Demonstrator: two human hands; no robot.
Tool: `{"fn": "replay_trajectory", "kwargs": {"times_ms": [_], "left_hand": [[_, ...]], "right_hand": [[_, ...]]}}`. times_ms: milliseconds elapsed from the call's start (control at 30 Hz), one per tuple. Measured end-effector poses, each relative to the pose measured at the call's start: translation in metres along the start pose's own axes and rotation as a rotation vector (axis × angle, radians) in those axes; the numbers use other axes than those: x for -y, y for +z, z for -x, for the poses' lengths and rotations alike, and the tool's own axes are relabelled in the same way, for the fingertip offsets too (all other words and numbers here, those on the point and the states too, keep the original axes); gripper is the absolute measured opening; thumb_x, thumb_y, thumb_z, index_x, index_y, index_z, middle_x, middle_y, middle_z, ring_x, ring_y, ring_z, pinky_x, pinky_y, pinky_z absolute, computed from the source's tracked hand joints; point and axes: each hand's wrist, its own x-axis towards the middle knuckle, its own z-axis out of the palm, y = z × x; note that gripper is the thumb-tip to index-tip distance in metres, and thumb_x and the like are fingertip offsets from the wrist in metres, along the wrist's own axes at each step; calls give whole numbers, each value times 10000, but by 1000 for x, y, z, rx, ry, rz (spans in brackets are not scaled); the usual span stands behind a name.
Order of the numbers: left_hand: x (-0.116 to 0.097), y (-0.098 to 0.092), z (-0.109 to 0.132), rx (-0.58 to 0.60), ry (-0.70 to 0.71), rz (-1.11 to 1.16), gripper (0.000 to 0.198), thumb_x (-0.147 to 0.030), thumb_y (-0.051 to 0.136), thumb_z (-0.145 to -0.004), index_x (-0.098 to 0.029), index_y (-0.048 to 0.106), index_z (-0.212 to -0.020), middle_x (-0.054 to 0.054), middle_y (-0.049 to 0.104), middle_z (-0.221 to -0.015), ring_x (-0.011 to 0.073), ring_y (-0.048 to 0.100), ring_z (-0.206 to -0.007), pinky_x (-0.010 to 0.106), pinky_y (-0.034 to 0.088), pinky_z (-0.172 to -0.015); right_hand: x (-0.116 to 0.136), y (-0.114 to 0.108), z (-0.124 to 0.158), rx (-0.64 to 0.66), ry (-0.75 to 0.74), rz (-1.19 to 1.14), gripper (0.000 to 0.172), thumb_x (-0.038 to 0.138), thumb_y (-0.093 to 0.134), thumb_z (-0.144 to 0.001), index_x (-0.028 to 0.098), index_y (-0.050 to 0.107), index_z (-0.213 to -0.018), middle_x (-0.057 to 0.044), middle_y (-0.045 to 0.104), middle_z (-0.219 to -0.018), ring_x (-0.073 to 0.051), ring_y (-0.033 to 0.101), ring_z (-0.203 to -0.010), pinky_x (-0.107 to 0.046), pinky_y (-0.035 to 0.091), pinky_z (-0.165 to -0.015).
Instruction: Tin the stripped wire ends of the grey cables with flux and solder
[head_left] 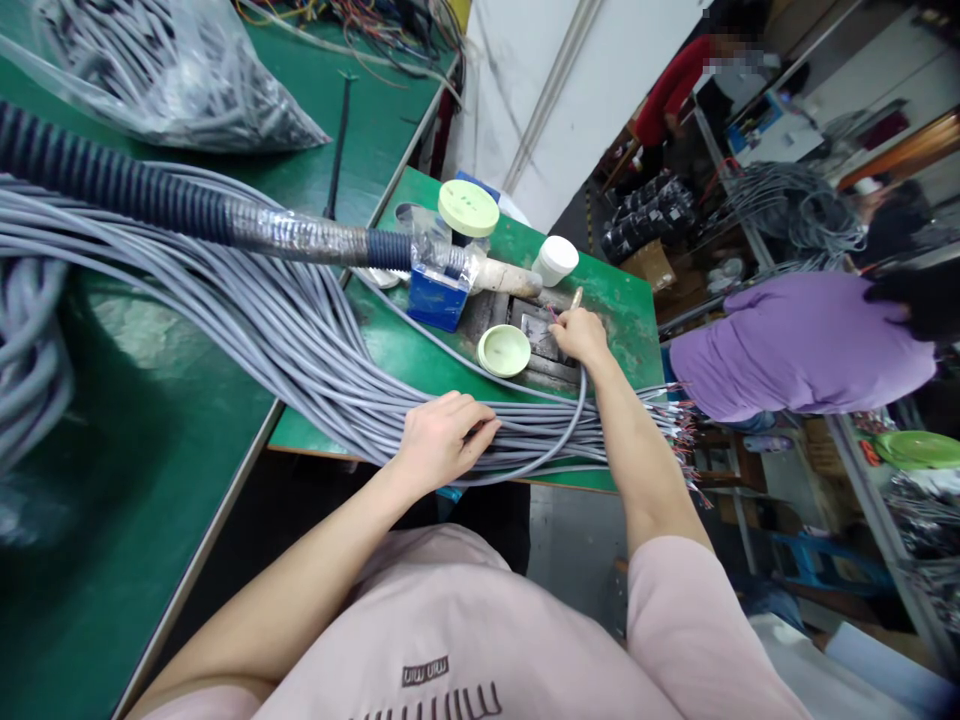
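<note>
My right hand [581,335] is closed on the end of a grey cable [579,400], which bends down from it toward the bundle. Thin coloured wires [553,314] show at its fingertips, above a flat metal block [538,335] set in a dirty metal tray. My left hand [446,440] lies on a thick bundle of grey cables [300,330], fingers loosely bent, with a gap between thumb and forefinger. The bundle's stripped ends [682,425] fan out past my right forearm. Close to the block stands a small pale-green tub [505,351].
A ribbed black hose [300,232] ends in a nozzle [514,277] beside a blue box [437,298]. Behind are a round light-green lid [469,207] and a white tub [556,260]. A plastic bag [187,80] of grey pieces lies upper left. A person in purple [802,345] is at right.
</note>
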Motion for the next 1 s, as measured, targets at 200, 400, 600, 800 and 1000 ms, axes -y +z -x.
{"fn": "replay_trajectory", "kwargs": {"times_ms": [200,400,600,800,1000], "left_hand": [[1,0,0,5,3,-4,166,-282,549,-895,-187,653,-809,8,667,-686,125,568,-638,248,428,-625],[0,0,0,-4,-15,15,164,-278,555,-890,-190,654,-794,3,650,-657,125,564,-628,249,414,-605],[-1,-2,-1,4,-32,21,198,-300,543,-898,-187,664,-789,5,638,-634,124,561,-621,250,404,-598],[-15,3,-1,-44,-139,244,141,-302,611,-864,-187,693,-868,8,643,-665,121,553,-624,262,434,-611],[-47,28,3,-165,-427,889,245,-390,703,-780,-178,678,-900,19,650,-755,116,610,-632,251,501,-584]], "right_hand": [[-2,1,0,-22,1,-30,284,320,512,-848,177,738,-943,-133,728,-1002,-255,655,-938,-323,463,-808],[-12,-12,20,-157,-52,-183,241,300,523,-811,164,687,-699,-72,696,-751,-205,625,-766,-283,421,-697],[-11,-18,96,-236,-135,-744,313,366,540,-796,197,510,-535,34,493,-464,-125,499,-473,-242,366,-508],[20,11,168,-320,-35,-1315,239,392,589,-818,207,604,-667,39,557,-539,-90,463,-400,-232,378,-436],[51,33,200,-230,-10,-1619,230,384,617,-820,217,598,-662,50,549,-534,-81,453,-384,-227,371,-410]]}}
